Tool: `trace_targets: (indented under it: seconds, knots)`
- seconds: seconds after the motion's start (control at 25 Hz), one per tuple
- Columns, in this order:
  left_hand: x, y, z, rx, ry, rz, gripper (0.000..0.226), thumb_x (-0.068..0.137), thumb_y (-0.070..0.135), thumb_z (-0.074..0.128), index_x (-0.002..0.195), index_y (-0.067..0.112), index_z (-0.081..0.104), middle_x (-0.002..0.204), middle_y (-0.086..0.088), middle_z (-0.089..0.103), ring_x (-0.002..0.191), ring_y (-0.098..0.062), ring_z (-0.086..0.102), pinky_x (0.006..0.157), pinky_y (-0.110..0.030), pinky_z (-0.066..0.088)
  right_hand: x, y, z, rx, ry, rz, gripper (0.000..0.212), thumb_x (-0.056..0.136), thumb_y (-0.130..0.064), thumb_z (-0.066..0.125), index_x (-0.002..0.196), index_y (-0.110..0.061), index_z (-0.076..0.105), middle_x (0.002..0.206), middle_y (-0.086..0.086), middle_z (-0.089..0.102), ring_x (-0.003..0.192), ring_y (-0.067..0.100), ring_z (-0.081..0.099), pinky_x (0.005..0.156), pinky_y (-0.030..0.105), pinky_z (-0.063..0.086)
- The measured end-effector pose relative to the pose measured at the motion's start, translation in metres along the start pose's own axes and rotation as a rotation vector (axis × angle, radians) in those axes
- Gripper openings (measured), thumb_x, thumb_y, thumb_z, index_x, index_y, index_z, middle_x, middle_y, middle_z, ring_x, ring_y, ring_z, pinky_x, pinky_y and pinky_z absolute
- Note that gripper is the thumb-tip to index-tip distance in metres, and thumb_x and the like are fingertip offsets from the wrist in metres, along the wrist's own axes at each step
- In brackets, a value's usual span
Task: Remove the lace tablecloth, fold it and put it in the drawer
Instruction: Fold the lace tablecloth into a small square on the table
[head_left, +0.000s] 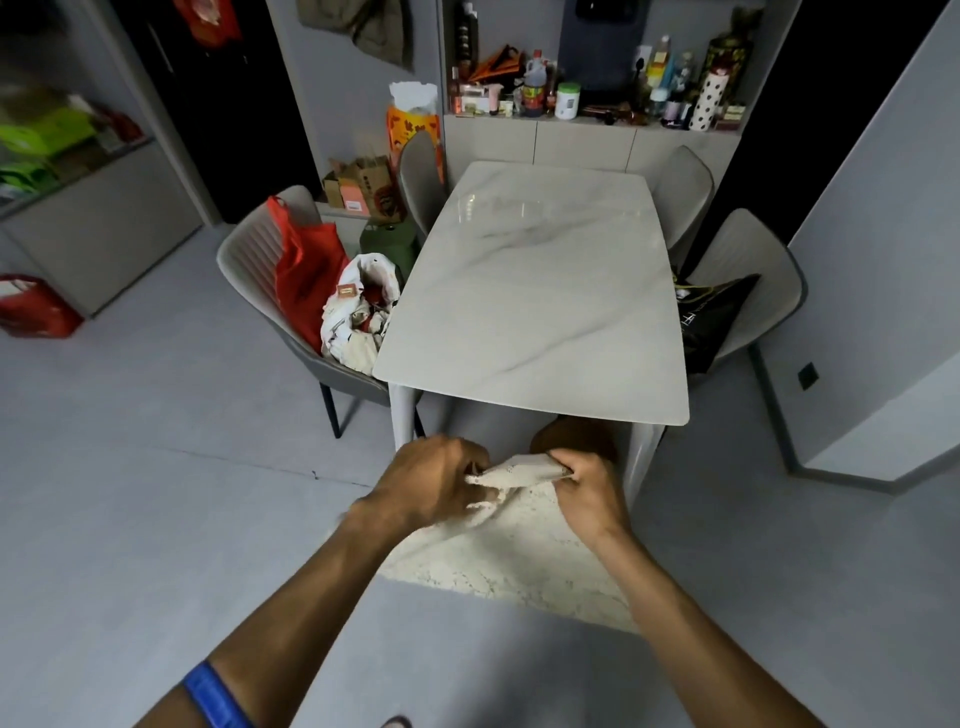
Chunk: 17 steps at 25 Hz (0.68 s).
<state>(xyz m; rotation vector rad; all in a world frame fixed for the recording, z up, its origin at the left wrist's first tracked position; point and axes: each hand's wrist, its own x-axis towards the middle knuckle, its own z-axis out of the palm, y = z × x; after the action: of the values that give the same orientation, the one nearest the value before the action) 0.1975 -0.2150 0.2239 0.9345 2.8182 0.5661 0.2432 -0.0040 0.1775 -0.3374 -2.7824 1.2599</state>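
Both hands pinch the lace tablecloth (514, 545) at its top edge, left hand (431, 483) and right hand (589, 491) close together; the cloth hangs down toward the person, short of the bare table (540, 291)

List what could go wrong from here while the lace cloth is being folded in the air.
1. The lace tablecloth hangs low below both hands; its bottom edge may brush the floor and pick up dirt, though contact can't be confirmed.
2. The left hand and right hand pinch only the bunched top edge, so a corner could slip and spoil the fold.
3. Open lace may snag on fingers and tear if pulled hard.
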Motion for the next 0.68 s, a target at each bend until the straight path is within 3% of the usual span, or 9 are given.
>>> trace_targets:
  seconds: [0.08,0.2,0.32,0.44,0.6,0.68]
  knots:
    - [-0.012,-0.030,0.007,0.044,-0.080,-0.053,0.028,0.078,0.047,0.070,0.084,0.020,0.069,0.075,0.001,0.070,0.069,-0.021,0.061,0.058,-0.029,0.043,0.012,-0.016,-0.005,0.081,0.006,-0.001,0.017,0.079,-0.001,0.053,0.078,-0.010,0.068,0.072,0.003,0.071,0.069,0.024,0.063,0.062,0.036,0.048]
    - [-0.033,-0.057,0.028,-0.066,0.009,-0.090,0.021,0.084,0.042,0.067,0.079,0.022,0.062,0.068,0.002,0.063,0.063,-0.022,0.057,0.054,-0.031,0.040,0.034,-0.033,-0.009,0.070,-0.025,0.052,0.016,0.084,-0.010,0.051,0.082,-0.004,0.065,0.079,0.015,0.070,0.077,0.034,0.065,0.066,0.039,0.052]
    - [-0.043,-0.077,0.040,-0.164,0.088,-0.133,0.018,0.084,0.040,0.069,0.078,0.029,0.057,0.061,0.010,0.053,0.054,-0.013,0.046,0.051,-0.030,0.038,0.044,-0.045,-0.011,0.062,-0.015,0.204,0.021,0.078,-0.002,0.041,0.076,-0.002,0.062,0.068,0.019,0.062,0.061,0.031,0.054,0.051,0.035,0.043]
    - [-0.054,-0.081,0.052,-0.294,0.182,-0.188,0.015,0.090,0.037,0.065,0.080,0.035,0.053,0.056,0.010,0.050,0.050,-0.013,0.044,0.050,-0.025,0.037,0.051,-0.051,-0.020,0.402,0.082,0.482,0.030,0.083,0.001,0.037,0.075,-0.016,0.060,0.066,0.010,0.061,0.049,0.024,0.052,0.040,0.024,0.041]
    - [-0.069,-0.049,0.068,-0.414,0.243,-0.155,0.011,0.094,0.037,0.050,0.090,0.033,0.041,0.065,0.006,0.058,0.055,-0.017,0.048,0.052,-0.022,0.043,0.053,-0.048,-0.036,0.756,0.138,0.733,0.026,0.096,-0.005,0.034,0.084,-0.010,0.056,0.072,0.016,0.063,0.053,0.028,0.060,0.036,0.034,0.054]
    - [-0.074,-0.026,0.073,-0.321,0.258,0.022,0.007,0.090,0.032,0.048,0.096,0.028,0.048,0.078,0.001,0.067,0.059,-0.016,0.055,0.054,-0.024,0.049,0.054,-0.042,-0.047,0.878,0.194,0.791,0.027,0.095,0.001,0.034,0.078,-0.007,0.054,0.071,0.017,0.060,0.055,0.029,0.059,0.035,0.044,0.055]
